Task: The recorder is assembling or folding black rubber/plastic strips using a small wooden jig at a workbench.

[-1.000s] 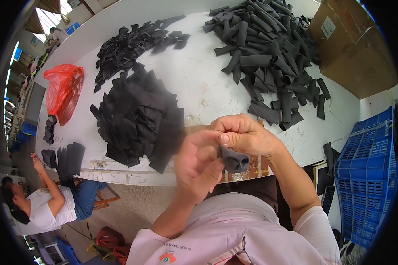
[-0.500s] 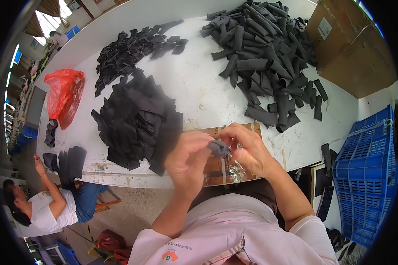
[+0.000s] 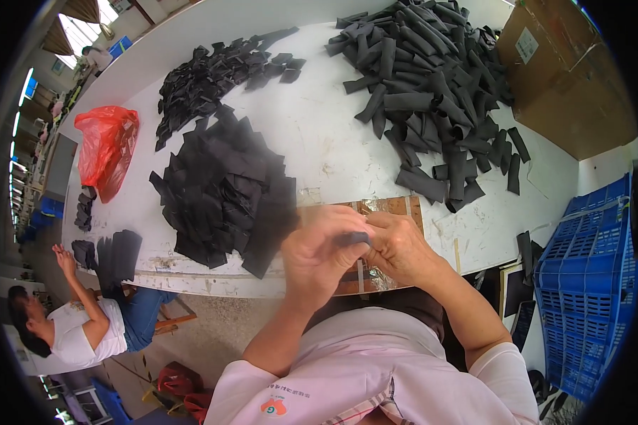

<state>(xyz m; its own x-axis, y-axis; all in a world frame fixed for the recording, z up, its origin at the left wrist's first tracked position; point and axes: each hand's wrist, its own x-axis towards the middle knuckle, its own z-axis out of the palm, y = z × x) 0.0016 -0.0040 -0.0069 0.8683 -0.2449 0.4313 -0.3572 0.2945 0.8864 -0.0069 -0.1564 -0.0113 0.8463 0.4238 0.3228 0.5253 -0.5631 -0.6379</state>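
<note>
Close in front of me, over the table's near edge, a small dark grey fabric piece (image 3: 352,239) is pinched between the thumb and fingers of my left hand (image 3: 310,258). It looks rolled or folded; most of it is hidden by the hand. My right hand (image 3: 404,246) is closed against its right end, fingertips touching my left hand's. Left of my hands lies a heap of flat dark fabric pieces (image 3: 220,191). Farther off to the right spreads a big pile of dark fabric tubes (image 3: 411,103).
A brown taped board (image 3: 412,209) lies under my hands on the white table (image 3: 319,142). Smaller dark pieces (image 3: 205,85) and a red plastic bag (image 3: 106,152) sit left. A cardboard box (image 3: 567,78) and blue crates (image 3: 581,283) stand right. A co-worker (image 3: 78,319) sits at left.
My hands have drawn together around the fabric piece, and less of it shows. The right hand's raised fingers have curled down toward the left hand. The whole view has shifted slightly.
</note>
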